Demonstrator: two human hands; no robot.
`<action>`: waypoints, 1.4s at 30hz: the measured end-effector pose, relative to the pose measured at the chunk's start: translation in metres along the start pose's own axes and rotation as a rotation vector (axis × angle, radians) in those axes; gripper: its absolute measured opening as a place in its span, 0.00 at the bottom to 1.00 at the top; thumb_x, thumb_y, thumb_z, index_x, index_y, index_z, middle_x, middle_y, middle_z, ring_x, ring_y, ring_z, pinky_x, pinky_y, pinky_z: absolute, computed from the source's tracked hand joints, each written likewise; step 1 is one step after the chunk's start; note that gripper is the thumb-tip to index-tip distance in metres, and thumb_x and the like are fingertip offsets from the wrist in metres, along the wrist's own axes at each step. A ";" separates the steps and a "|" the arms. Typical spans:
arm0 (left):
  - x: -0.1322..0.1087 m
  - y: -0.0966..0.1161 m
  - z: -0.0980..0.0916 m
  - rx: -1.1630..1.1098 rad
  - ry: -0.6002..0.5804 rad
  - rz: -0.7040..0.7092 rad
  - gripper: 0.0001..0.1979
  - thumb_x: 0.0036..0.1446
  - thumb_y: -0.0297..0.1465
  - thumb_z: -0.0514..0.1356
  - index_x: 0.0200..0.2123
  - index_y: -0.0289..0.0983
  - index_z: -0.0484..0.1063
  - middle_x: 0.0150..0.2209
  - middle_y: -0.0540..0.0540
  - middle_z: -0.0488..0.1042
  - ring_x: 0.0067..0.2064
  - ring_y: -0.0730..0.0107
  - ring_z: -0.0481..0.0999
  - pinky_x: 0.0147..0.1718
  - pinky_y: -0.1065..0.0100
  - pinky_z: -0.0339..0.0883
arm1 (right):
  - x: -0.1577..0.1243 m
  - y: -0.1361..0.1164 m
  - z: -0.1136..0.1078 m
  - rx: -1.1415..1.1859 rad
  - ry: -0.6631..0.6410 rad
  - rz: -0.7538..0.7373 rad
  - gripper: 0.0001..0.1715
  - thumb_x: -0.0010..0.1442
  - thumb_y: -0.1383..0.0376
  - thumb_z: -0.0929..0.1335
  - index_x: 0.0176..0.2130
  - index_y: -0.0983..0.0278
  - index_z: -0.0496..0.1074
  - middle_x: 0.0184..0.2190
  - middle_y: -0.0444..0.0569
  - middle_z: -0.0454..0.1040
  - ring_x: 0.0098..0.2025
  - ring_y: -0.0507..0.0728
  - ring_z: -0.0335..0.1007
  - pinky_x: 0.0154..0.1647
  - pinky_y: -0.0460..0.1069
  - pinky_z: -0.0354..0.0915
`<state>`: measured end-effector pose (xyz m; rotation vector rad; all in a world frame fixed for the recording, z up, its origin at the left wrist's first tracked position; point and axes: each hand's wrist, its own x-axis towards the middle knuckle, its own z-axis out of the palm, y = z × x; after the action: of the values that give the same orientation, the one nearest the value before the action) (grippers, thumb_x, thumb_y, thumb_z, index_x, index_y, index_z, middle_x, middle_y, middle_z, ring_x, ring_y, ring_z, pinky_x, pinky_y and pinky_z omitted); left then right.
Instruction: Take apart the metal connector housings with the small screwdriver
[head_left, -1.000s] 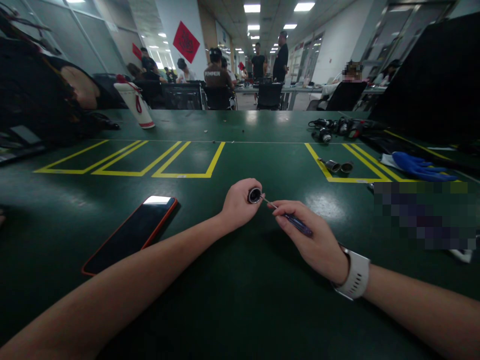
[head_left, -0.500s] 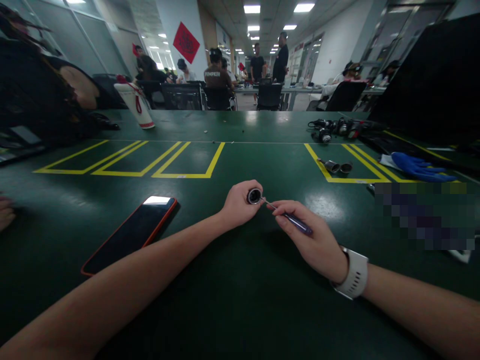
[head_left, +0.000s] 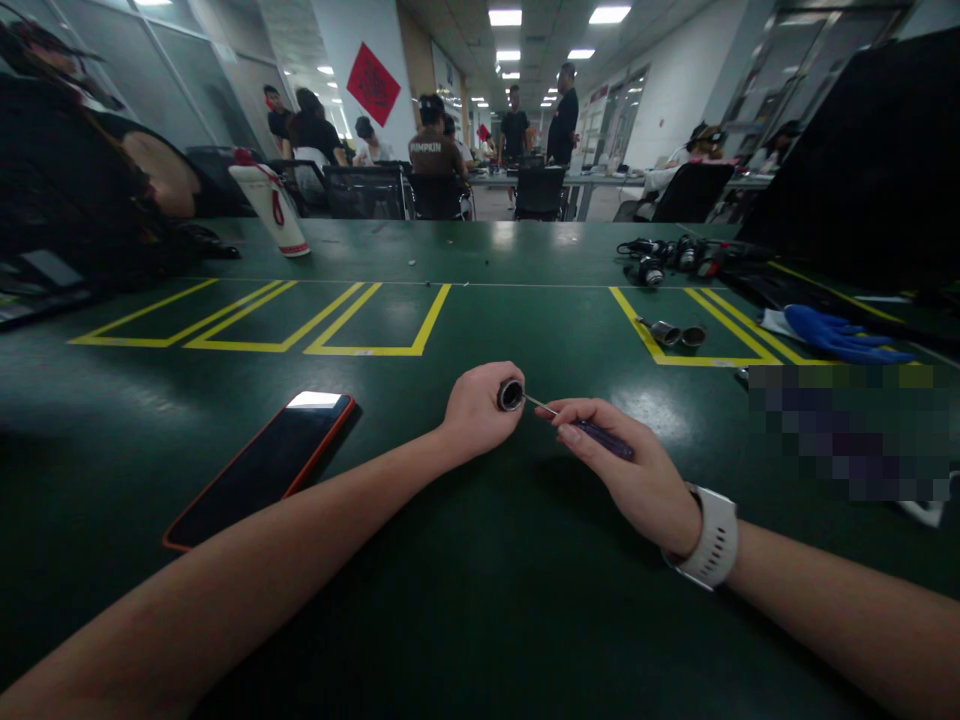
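My left hand point(head_left: 484, 408) is closed round a small dark cylindrical part with a metal rim point(head_left: 511, 395), its round open end facing me. Most of that part is hidden inside the fist. A screwdriver point(head_left: 604, 437) with a dark purple handle lies in my right hand point(head_left: 626, 470), pinched between thumb and fingers. Its thin metal shaft points left, and the tip is at the rim of the part; whether it touches cannot be made out. A pale watch strap point(head_left: 712, 537) circles my right wrist.
A phone in an orange case point(head_left: 262, 465) lies left of my forearm. Two metal cylinders point(head_left: 677, 334) sit inside a yellow-taped area on the green table point(head_left: 480, 600). Black cabled parts point(head_left: 660, 258), a blue glove point(head_left: 840, 333) and a white cup point(head_left: 271, 208) stand farther off. People sit beyond.
My right hand has shifted slightly right with the screwdriver. The cylindrical part has turned a little in my left hand. Another person's hand at the far left has left the view.
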<state>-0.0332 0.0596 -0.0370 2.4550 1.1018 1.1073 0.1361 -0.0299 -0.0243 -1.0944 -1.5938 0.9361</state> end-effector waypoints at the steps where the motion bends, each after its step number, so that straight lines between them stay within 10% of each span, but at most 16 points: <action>1: 0.000 0.000 0.000 0.003 0.003 -0.004 0.03 0.46 0.25 0.58 0.24 0.36 0.66 0.23 0.52 0.68 0.25 0.73 0.66 0.25 0.70 0.58 | 0.000 0.000 0.000 -0.001 -0.002 0.004 0.07 0.60 0.61 0.65 0.38 0.60 0.71 0.43 0.48 0.73 0.47 0.57 0.69 0.47 0.55 0.66; 42: 0.002 0.001 0.002 -0.196 -0.230 0.116 0.04 0.50 0.28 0.59 0.30 0.37 0.66 0.29 0.51 0.68 0.31 0.72 0.69 0.30 0.69 0.62 | -0.004 -0.006 -0.005 -0.199 0.132 -0.169 0.12 0.61 0.62 0.63 0.34 0.64 0.74 0.29 0.48 0.74 0.35 0.57 0.71 0.37 0.53 0.66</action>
<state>-0.0303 0.0605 -0.0369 2.4394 0.7556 0.8882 0.1398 -0.0349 -0.0190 -1.1130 -1.6659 0.5915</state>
